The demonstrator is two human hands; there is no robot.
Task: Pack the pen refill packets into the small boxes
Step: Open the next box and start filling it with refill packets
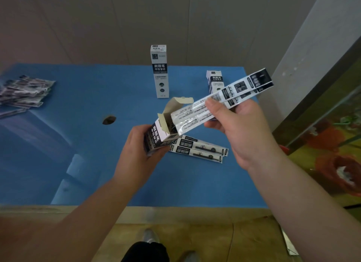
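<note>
**Setting: improvised packing station indoors**

A blue foam mat (pixel 97 144) is covering a wooden worktop (pixel 175 213) that is standing against a plain panelled wall (pixel 175 17). Identical printed retail boxes (pixel 159 71) and a heap of sealed packets (pixel 25 92) are lying on it, indicating small-scale hand packing, not a factory line.

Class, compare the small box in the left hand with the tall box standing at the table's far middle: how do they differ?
The hand-held white-and-black cardboard box is tilted, top flaps open; the tall standing white-and-black box is upright on the blue table, top closed. The left hand grips one; nothing touches the other. Both share the same printing.
</note>
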